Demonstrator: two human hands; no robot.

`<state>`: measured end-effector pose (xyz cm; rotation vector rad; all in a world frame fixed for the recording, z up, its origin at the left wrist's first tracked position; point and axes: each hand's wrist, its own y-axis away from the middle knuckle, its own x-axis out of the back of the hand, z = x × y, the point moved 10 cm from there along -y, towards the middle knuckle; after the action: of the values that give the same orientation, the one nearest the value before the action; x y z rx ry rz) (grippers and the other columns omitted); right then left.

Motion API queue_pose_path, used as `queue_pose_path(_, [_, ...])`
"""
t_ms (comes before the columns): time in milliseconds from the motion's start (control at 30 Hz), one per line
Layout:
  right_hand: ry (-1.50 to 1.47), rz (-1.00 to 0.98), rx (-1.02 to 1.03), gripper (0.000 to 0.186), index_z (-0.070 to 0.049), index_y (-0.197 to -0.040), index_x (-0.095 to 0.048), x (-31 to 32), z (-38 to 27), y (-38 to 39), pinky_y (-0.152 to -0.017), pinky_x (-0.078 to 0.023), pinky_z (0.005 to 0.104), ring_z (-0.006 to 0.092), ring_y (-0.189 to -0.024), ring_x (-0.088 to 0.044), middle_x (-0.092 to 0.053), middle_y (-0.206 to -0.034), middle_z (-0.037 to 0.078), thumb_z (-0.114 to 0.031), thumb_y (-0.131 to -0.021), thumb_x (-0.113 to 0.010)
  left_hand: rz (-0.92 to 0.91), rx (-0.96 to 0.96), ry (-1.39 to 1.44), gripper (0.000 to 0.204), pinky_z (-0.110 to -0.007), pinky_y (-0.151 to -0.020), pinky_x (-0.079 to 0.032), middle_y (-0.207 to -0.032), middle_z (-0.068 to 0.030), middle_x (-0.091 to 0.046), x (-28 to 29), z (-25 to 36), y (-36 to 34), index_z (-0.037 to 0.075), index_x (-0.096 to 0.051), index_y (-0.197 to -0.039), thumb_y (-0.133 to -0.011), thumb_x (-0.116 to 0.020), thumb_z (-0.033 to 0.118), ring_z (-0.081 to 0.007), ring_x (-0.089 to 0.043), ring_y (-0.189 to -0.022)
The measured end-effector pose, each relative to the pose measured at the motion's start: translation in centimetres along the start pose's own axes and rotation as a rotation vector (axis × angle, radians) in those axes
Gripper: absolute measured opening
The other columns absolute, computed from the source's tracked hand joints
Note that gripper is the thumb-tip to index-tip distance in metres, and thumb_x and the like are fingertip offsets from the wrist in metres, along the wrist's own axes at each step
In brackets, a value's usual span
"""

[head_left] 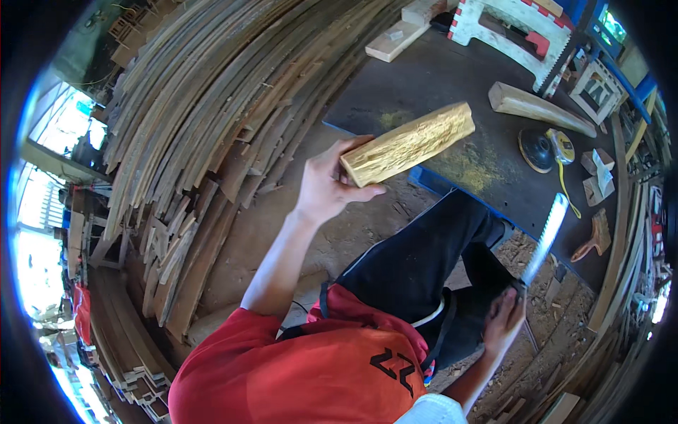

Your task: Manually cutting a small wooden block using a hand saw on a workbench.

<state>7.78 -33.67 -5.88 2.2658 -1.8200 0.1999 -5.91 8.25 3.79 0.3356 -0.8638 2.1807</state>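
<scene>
In the head view, the left hand [323,182] was just off the centre toward 11 o'clock, gripping a block of wood [413,145] by its near end. The thumb lay along the lower edge, and the other fingers reached round behind. The block stretched away toward 2 o'clock, tilted, its rough, chipped yellowish face turned to the camera, and it was held in the air with its far end over the dark desk [431,78].

The right hand [504,318], at 4 o'clock, was closed round the handle end of a saw [544,240]; the handle itself was mostly hidden. The bright blade pointed up toward 1 o'clock, well apart from the block.

On the desk, sawdust [474,168] was scattered just beyond the block. A thick wooden piece [540,107] lay at 2 o'clock. Between 2 and 3 o'clock were a yellow tape measure [563,148] and, just beside it, a black round disc [534,152]. A brush [595,237] rested at 3 o'clock. A white-and-red stand [505,32] stood between 1 and 2 o'clock.

Long planks [212,78] were piled in rows between 10 and 11 o'clock. The person's red shirt [304,374] filled 6 o'clock.
</scene>
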Motion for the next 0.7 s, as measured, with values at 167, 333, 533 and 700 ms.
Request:
queue_pose_path(167, [-0.069, -0.203, 0.136, 0.015, 0.003, -0.107, -0.056, -5.1, -5.3, 1.3, -0.056, -0.039, 0.0252, 0.0062, -0.064, -0.049, -0.057, -0.073, 0.001, -0.011, -0.108, -0.054, 0.092, -0.082, 0.012, 0.084, -0.033, -0.084, -0.057, -0.119, -0.0110, -0.073, -6.5, 4.5, -1.0, 0.006, -0.064, -0.138, -0.065, -0.100, 0.027, -0.0212, -0.071, -0.100])
queue_pose_path(333, [0.134, -0.205, 0.143, 0.023, 0.010, -0.115, -0.056, -6.3, -6.1, 2.1, -0.051, -0.041, 0.0345, 0.0192, -0.052, -0.059, -0.061, -0.065, 0.014, -0.007, -0.102, -0.064, 0.062, -0.333, -0.130, 0.081, -0.036, -0.070, -0.055, -0.095, -0.0085, -0.065, -12.4, 8.7, -2.6, 0.011, -0.064, -0.139, -0.068, -0.098, 0.030, -0.0237, -0.065, -0.081])
queue_pose_path(533, [0.178, -0.071, 0.169, 0.020, 0.004, -0.103, -0.054, -3.1, -4.8, 2.9, -0.051, -0.041, 0.0360, 0.0163, -0.055, -0.061, -0.061, -0.065, 0.015, -0.011, -0.101, -0.067, 0.004, -0.357, -0.146, 0.080, -0.039, -0.079, -0.055, -0.101, -0.0109, -0.065, -14.1, 9.1, -2.8, 0.007, -0.060, -0.136, -0.069, -0.099, 0.027, -0.0243, -0.066, -0.084])
queue_pose_path(700, [0.218, -0.096, 0.115, 0.021, 0.001, -0.095, -0.051, -2.0, -3.6, 1.6, -0.050, -0.039, 0.0384, 0.0229, -0.049, -0.058, -0.060, -0.063, 0.013, -0.010, -0.100, -0.068, -0.066, -0.278, -0.162, 0.083, -0.040, -0.083, -0.054, -0.111, -0.0128, -0.063, -13.8, 7.2, -2.9, 0.006, -0.055, -0.134, -0.068, -0.100, 0.029, -0.0270, -0.066, -0.095])
